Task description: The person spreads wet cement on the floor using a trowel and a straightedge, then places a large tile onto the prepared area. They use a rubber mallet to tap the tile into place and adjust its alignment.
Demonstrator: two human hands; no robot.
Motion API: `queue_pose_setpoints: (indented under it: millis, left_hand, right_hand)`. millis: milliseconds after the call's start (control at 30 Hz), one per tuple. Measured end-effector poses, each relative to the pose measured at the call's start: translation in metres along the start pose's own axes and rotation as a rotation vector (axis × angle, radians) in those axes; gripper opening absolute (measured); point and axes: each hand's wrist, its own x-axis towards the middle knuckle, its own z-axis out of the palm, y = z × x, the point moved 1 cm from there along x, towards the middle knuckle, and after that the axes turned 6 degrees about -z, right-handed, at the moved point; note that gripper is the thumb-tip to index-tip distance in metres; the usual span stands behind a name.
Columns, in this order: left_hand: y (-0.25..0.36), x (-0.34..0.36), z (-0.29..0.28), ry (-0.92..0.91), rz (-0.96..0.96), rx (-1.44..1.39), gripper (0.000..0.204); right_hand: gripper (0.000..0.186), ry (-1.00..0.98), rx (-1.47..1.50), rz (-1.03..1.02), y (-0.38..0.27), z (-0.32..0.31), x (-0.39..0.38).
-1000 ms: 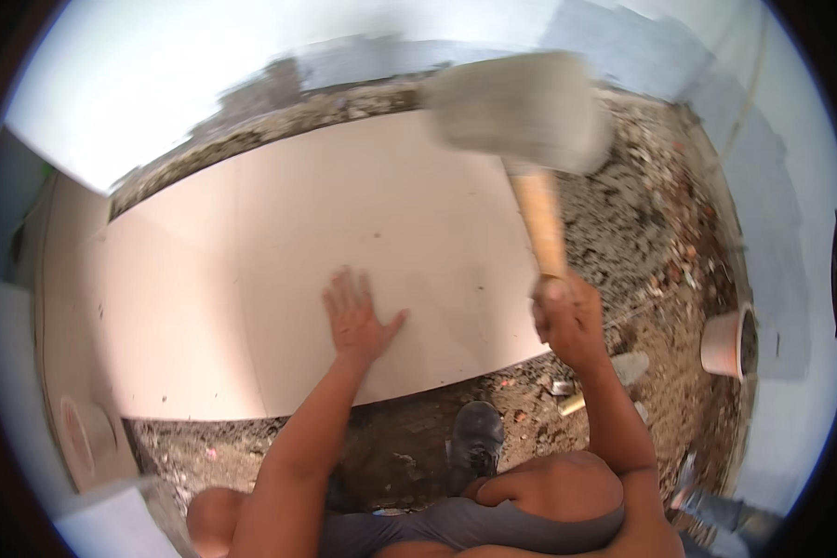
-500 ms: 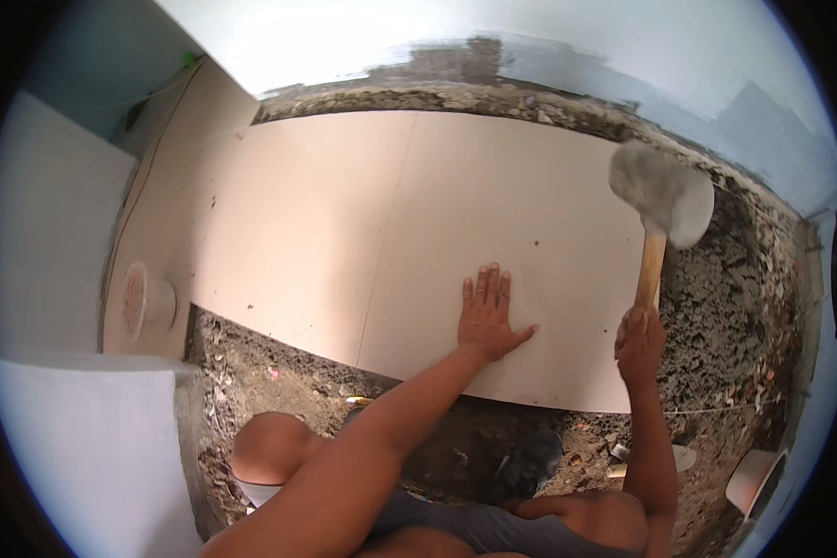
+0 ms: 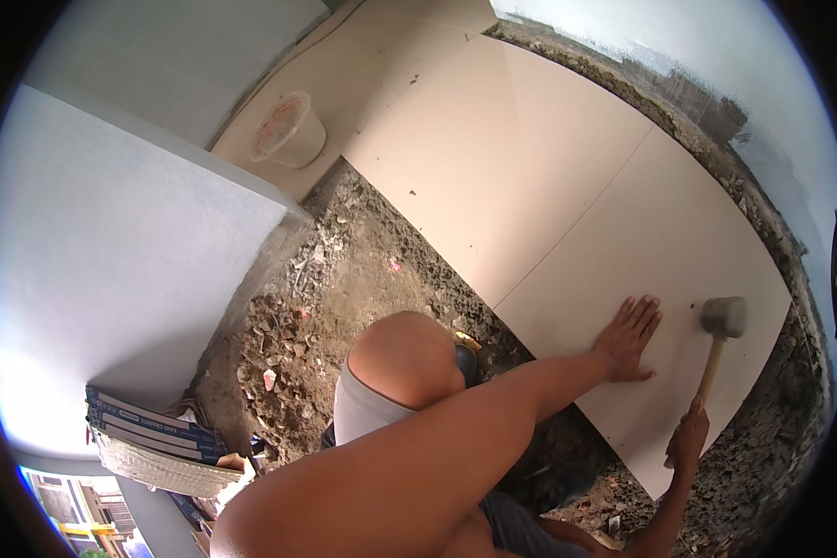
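Note:
My left hand [image 3: 626, 339] lies flat with fingers spread on a large beige floor tile [image 3: 660, 251]. My right hand [image 3: 688, 432] is wrapped round the wooden handle of a rubber mallet [image 3: 724, 317]. The mallet's grey head is over the same tile, just right of my left hand; whether it touches the surface I cannot tell. A thin joint separates this tile from another beige tile [image 3: 511, 139] farther left.
A whitish bucket [image 3: 288, 130] stands on tiling at the far left. Rubble and soil [image 3: 298, 344] lie between the tiles and a pale wall [image 3: 130, 251]. Flat boxes [image 3: 153, 432] are stacked at lower left. Rough mortar [image 3: 763, 465] borders the tile at right.
The view has swung left, bringing the stacked boxes in. The mallet has come down from a raised, blurred position toward the tile. My left hand remains spread on the tile.

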Motion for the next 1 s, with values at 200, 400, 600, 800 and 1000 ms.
queue_pose_setpoints:
  millis: [200, 400, 600, 800, 1000]
  left_hand:
    - [-0.008, 0.001, 0.003, 0.052, 0.023, 0.004, 0.101]
    - [-0.096, 0.038, -0.038, 0.165, -0.329, 0.158, 0.099]
    - [-0.124, 0.025, -0.034, 0.337, -0.48, 0.292, 0.108]
    - [-0.112, 0.017, -0.012, 0.347, -0.509, 0.409, 0.103]
    - [-0.104, 0.015, -0.015, 0.311, -0.531, 0.395, 0.1]
  right_hand:
    - [0.053, 0.114, -0.115, -0.177, 0.014, -0.007, -0.015]
    - [0.051, 0.123, 0.079, -0.139, 0.043, 0.024, -0.053]
    - [0.043, 0.117, 0.585, -0.086, -0.029, -0.016, -0.096]
    - [0.032, 0.44, 0.339, -0.635, -0.064, -0.071, -0.087]
    - [0.041, 0.182, 0.031, -0.215, 0.009, -0.017, -0.073]
